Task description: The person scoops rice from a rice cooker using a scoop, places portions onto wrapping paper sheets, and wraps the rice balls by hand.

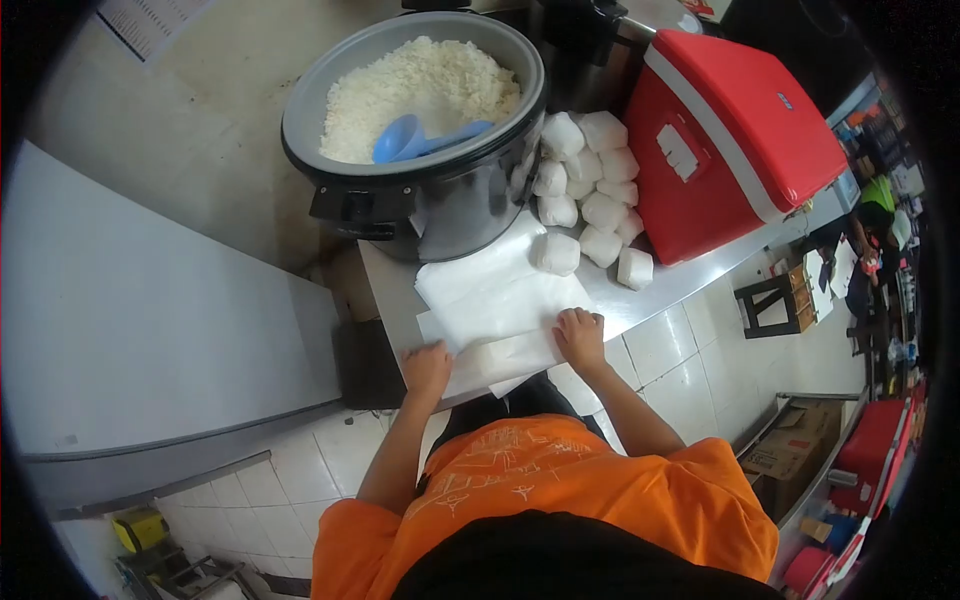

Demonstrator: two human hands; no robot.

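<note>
On the steel table's front edge, a white paper sheet is folded over into a bulging roll (505,355); what is inside is covered. My left hand (428,370) has its fingers closed on the roll's left end. At the right end, my right hand (580,338) grips the paper with curled fingers. Beneath and behind the roll lies a stack of white paper sheets (490,285). Several white paper-wrapped bundles (603,212) are piled just beyond my right hand. A large pot of cooked rice (420,85) stands behind the sheets, with a blue scoop (402,138) resting in the rice.
A red cooler box (700,150) stands on the steel table (660,285), right of the bundles. A grey-white cabinet (160,320) is close on my left. Past the tiled floor (665,350) at right are a small stool (775,305) and a cardboard box (795,440).
</note>
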